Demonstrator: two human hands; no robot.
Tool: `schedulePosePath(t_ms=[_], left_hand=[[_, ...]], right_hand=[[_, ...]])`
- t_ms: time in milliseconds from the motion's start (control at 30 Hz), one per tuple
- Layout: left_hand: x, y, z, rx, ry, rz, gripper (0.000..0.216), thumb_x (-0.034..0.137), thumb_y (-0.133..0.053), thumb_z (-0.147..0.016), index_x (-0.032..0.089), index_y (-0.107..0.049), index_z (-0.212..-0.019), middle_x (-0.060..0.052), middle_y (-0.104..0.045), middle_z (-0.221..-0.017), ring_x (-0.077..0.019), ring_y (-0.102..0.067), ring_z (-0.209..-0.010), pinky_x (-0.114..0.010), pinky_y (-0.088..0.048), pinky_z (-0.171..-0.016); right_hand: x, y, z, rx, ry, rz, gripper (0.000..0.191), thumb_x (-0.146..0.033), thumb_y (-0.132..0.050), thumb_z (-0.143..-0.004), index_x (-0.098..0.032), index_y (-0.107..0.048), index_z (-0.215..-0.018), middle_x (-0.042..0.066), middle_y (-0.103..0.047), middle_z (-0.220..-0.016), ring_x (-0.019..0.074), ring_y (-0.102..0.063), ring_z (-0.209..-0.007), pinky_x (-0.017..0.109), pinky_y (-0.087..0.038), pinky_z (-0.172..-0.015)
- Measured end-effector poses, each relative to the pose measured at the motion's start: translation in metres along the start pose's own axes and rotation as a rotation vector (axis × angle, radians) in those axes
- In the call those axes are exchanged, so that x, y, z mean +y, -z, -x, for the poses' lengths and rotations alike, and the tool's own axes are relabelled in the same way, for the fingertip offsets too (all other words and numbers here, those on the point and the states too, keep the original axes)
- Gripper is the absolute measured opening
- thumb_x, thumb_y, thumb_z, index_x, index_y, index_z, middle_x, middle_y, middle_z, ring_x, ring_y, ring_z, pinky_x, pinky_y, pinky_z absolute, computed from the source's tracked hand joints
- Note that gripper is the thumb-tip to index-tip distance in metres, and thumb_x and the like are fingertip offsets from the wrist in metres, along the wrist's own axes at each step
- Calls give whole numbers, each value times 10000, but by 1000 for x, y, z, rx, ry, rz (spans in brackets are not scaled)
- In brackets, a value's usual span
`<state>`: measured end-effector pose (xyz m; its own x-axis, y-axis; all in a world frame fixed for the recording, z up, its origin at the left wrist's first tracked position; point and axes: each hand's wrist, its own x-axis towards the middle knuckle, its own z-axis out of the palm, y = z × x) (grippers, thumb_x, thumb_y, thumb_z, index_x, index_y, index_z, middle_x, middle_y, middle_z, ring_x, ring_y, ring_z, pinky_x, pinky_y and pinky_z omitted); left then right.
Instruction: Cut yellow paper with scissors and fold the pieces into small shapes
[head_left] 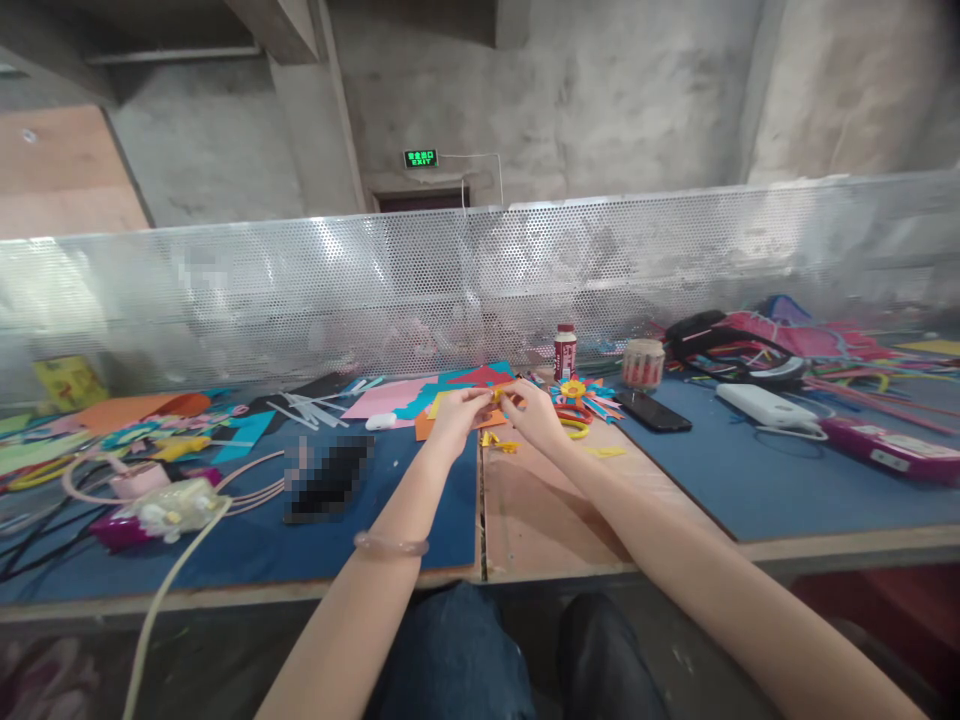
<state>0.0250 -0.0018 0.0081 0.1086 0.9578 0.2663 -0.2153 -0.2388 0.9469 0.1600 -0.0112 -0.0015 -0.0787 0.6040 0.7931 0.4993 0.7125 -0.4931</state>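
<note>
Left hand (457,412) and right hand (534,408) meet fingertip to fingertip over the bare wood strip (544,510) between two blue mats, each closed to a narrow pinch on a small yellow piece (497,396). The piece lies directly between them, to the right of the left fingertips and to the left of the right fingertips, so neither hand is clearly nearer. Its long axis cannot be told, being small and largely hidden by the fingers. Just below the pinch, on the wood, lie yellow scraps (501,443), apart from both hands. Right of the right hand, and nearer to it than to the left, stand a paper rosette (574,391) with a yellow centre and, behind it, a bottle (565,352). Coloured paper (390,398) spreads beyond the left hand.
</note>
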Motion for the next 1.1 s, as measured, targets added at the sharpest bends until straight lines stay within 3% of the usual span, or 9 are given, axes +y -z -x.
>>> schedulePosePath(t_ms=[400,600,867,1100], left_hand=[[2,-3,-1,-7,-25,47,203,178,-679,-594,115,-607,-772,-63,-648,-734,-130,-617,-670,-279,-472,-705],[6,-5,2,1,1,31,223,308,-672,-629,122,-610,-735,-60,-647,-715,-126,-609,-637,-275,-478,-683],[5,-1,-1,17,68,79,222,204,-700,-594,105,-606,-768,-56,-636,-701,-125,-610,-639,-256,-475,-655],[3,0,-1,-49,67,77,272,240,-711,-592,89,-630,-804,-85,-651,-769,-133,-615,-685,-281,-478,-710]], right_hand=[[9,-6,-1,31,-94,-129,209,-278,-454,-763,-193,-636,-822,42,-582,-806,154,-533,-692,281,-463,-606],[8,-3,-1,14,4,-11,185,-240,-462,-769,-192,-639,-794,29,-559,-769,129,-508,-648,258,-443,-625],[12,-6,-1,25,94,57,169,-188,-483,-772,-178,-644,-824,36,-577,-794,116,-515,-669,229,-419,-664],[10,-5,0,8,115,125,156,-161,-478,-762,-174,-634,-769,37,-560,-776,115,-502,-646,223,-412,-630]])
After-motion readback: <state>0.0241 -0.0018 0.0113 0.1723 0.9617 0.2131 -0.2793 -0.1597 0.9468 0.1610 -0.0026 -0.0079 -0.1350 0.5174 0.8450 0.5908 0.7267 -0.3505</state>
